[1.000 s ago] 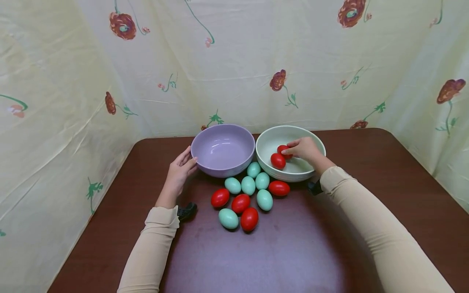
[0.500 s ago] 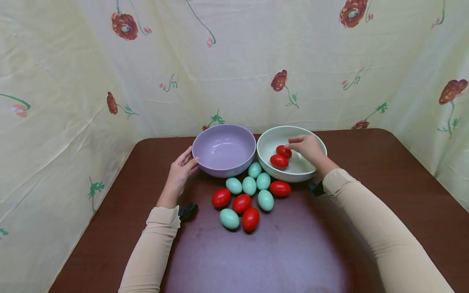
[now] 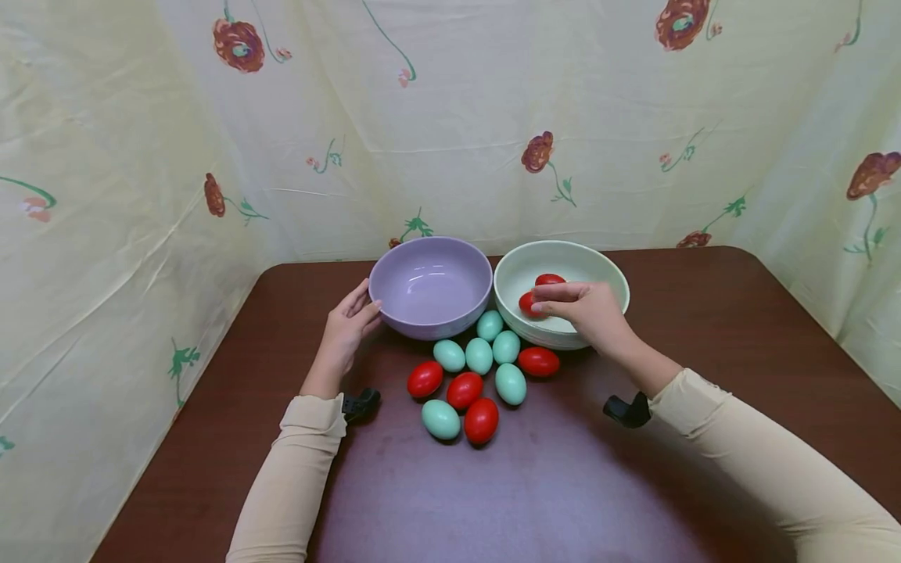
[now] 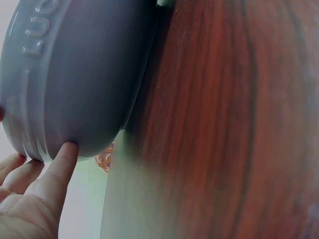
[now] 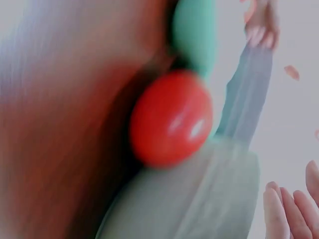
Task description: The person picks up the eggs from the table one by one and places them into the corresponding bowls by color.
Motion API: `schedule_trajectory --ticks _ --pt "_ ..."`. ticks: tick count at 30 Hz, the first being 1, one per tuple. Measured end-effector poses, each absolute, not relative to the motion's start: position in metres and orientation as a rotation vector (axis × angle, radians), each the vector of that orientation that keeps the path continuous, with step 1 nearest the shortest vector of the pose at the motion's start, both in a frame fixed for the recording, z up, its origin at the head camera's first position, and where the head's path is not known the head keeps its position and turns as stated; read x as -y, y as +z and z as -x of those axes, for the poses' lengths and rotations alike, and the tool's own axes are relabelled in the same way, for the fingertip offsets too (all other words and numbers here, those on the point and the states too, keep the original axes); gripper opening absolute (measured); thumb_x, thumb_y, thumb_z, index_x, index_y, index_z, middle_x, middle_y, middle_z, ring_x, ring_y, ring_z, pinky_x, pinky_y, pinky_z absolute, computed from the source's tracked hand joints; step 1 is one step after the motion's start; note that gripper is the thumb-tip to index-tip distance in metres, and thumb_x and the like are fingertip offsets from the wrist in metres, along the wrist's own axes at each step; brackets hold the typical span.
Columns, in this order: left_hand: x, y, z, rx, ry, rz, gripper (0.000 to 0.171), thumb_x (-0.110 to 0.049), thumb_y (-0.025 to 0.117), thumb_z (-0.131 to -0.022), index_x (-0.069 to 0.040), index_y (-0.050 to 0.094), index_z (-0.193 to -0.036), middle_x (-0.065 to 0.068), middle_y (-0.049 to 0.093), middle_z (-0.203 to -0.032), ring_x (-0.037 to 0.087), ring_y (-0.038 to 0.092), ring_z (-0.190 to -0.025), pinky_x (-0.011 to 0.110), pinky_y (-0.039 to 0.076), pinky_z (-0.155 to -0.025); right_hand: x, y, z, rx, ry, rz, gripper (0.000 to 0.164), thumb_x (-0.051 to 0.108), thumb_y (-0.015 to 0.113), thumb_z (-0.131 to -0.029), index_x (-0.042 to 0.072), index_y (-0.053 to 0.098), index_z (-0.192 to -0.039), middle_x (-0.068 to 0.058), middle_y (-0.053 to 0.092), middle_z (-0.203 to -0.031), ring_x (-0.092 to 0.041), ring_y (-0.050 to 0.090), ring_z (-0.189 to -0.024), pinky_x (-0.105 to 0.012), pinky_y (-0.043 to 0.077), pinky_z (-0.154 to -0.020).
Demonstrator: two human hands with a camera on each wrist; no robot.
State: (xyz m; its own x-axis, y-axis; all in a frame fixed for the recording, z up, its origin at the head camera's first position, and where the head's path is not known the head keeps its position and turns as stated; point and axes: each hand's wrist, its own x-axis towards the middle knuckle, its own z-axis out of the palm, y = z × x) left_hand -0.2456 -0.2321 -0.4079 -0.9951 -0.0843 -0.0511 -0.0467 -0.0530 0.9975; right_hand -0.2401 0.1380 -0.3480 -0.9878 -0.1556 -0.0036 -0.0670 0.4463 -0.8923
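Note:
My left hand (image 3: 345,328) rests against the left side of a purple bowl (image 3: 431,281). In the left wrist view, straight fingertips touch the bowl's outer wall (image 4: 84,74). Over the front part of a pale green bowl (image 3: 514,270) is my right hand (image 3: 591,309), its fingers extended and holding nothing. Two red eggs lie in that bowl; one red egg (image 3: 549,279) sits behind the other and both are partly hidden by the hand. The right wrist view shows the fingers (image 5: 294,214) above the rim, with a red egg (image 5: 172,119) outside the bowl.
Several mint green eggs (image 3: 479,356) and several red eggs (image 3: 482,421) lie on the dark brown table (image 3: 549,485) in front of the bowls. The two bowls stand side by side near the back edge. A flowered cloth (image 3: 450,156) hangs behind.
My right hand has let go of a red egg in the pale green bowl and moved toward the bowl's near side. The two eggs inside have shifted slightly. My left hand stays put.

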Motion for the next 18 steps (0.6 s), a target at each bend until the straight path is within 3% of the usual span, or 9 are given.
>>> schedule_trajectory --ticks 3,9,11,18 --pt "0.232 -0.408 0.246 2.145 -2.261 -0.139 0.062 -0.019 0.061 -0.090 -0.018 0.034 -0.145 0.003 0.027 -0.152 0.017 0.035 -0.135 0.038 0.042 -0.102 -0.134 -0.347 0.225 -2.522 -1.614 0.216 0.043 0.040 0.075 -0.075 0.017 0.070 -0.111 0.004 0.072 -0.099 -0.008 0.053 -0.112 -0.014 0.049 -0.077" --pt "0.231 -0.406 0.244 2.152 -2.271 -0.154 0.061 -0.018 0.061 -0.090 -0.018 0.033 -0.145 0.003 0.026 -0.152 0.018 0.037 -0.134 0.036 0.043 -0.101 -0.126 -0.352 0.205 -2.338 -1.671 0.258 0.044 0.029 0.077 -0.075 0.011 0.068 -0.114 -0.001 0.072 -0.099 -0.006 0.067 -0.094 -0.016 0.052 -0.084" --pt "0.231 -0.406 0.244 2.158 -2.265 -0.159 0.062 -0.019 0.061 -0.090 -0.018 0.033 -0.145 0.003 0.026 -0.152 0.018 0.036 -0.134 0.035 0.043 -0.100 -0.124 -0.355 0.198 -2.351 -1.637 0.297 0.044 0.029 0.077 -0.075 0.011 0.068 -0.114 -0.004 0.071 -0.103 -0.006 0.066 -0.096 -0.013 0.051 -0.082" --pt "0.231 -0.407 0.244 2.151 -2.248 -0.153 0.061 -0.019 0.061 -0.090 -0.019 0.034 -0.145 0.003 0.028 -0.152 0.017 0.039 -0.132 0.036 0.043 -0.101 -0.114 -0.363 0.177 -2.286 -1.628 0.328 0.044 0.026 0.078 -0.074 0.012 0.068 -0.114 -0.005 0.070 -0.107 -0.013 0.064 -0.102 -0.022 0.055 -0.080"
